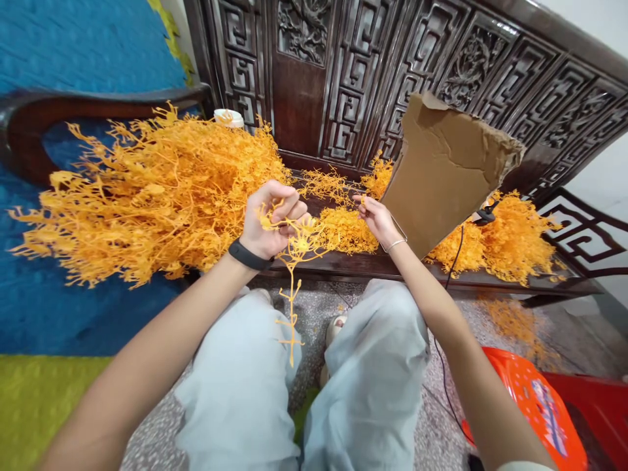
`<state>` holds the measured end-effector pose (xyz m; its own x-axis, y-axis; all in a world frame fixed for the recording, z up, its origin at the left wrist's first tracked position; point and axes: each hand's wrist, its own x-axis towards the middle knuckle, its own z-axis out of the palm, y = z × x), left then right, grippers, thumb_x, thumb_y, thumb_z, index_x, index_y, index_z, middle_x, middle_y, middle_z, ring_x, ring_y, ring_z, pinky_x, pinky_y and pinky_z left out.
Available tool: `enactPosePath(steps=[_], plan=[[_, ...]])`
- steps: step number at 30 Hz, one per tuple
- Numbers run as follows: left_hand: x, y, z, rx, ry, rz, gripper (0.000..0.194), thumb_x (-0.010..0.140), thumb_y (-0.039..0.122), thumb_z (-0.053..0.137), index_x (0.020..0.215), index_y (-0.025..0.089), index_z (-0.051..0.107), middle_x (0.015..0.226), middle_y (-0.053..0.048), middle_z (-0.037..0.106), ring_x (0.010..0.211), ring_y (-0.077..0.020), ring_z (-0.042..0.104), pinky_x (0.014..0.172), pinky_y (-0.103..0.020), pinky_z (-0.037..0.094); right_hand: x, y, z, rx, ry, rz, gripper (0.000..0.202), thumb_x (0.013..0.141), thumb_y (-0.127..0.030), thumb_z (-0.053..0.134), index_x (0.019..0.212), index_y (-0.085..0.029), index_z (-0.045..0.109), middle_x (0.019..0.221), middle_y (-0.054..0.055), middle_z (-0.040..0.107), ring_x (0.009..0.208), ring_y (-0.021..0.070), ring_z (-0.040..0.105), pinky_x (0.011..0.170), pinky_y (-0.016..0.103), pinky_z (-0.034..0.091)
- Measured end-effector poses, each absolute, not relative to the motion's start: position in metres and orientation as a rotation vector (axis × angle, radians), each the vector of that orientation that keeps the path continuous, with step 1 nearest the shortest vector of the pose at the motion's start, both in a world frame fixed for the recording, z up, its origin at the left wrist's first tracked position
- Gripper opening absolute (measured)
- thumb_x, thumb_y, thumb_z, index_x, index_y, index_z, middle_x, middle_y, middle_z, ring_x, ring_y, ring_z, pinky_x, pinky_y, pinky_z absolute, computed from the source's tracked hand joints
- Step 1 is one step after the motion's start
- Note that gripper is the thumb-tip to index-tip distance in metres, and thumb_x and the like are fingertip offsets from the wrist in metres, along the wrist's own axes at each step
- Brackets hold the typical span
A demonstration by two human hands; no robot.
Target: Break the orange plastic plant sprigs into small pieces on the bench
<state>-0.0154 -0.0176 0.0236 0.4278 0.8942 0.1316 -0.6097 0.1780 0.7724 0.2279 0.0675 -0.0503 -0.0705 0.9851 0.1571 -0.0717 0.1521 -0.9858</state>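
Observation:
Fingers curled, my left hand (275, 219) holds an orange branched plastic piece (293, 288), whose thin stem hangs down above my knees. My right hand (377, 219) is closed in a pinch on a small orange bit (362, 199) at its fingertips, over the dark bench. A large heap of similar orange pieces (161, 196) lies left of my left hand. Between and behind my hands, a smaller pile (346, 230) rests on the bench.
A torn cardboard sheet (436, 176) leans right of my right hand. Further right are more orange pieces (517, 239) and a black cable (456, 255). A white cup (229, 118) stands behind the left heap. A red stool (534, 405) is at the lower right.

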Motion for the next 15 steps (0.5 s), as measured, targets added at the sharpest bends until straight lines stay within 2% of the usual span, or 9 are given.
enactPosePath(steps=[7,11,15], plan=[[-0.022,-0.014,0.019,0.958,0.351,1.084,0.056,0.078,0.031,0.048,0.034,0.017,0.018,0.033,0.003,0.013,0.027,-0.004,0.028,0.034,-0.021,0.022,0.254,0.079,-0.07,-1.394,-0.983,1.155,0.001,0.078,-0.016,0.056,0.077,-0.016,0.055,0.061,-0.004,0.056,0.051,0.0049,0.049,0.058,0.018,0.045],[-0.021,-0.013,0.018,1.011,0.347,1.056,0.05,0.072,0.027,0.048,0.034,0.015,0.018,0.034,0.003,0.013,0.028,-0.003,0.028,0.035,-0.021,0.02,0.259,0.077,-0.072,-1.504,-0.951,1.096,0.005,0.076,-0.009,0.054,0.077,-0.014,0.057,0.06,-0.002,0.06,0.046,0.0041,0.048,0.053,0.017,0.044],[-0.019,-0.014,0.019,0.979,0.422,1.072,0.054,0.078,0.031,0.045,0.034,0.015,0.018,0.034,0.003,0.013,0.029,-0.0029,0.025,0.035,-0.021,0.019,0.257,0.075,-0.077,-1.558,-0.907,1.09,0.007,0.075,-0.005,0.053,0.076,-0.012,0.055,0.056,-0.002,0.058,0.044,0.0043,0.048,0.05,0.017,0.044]])
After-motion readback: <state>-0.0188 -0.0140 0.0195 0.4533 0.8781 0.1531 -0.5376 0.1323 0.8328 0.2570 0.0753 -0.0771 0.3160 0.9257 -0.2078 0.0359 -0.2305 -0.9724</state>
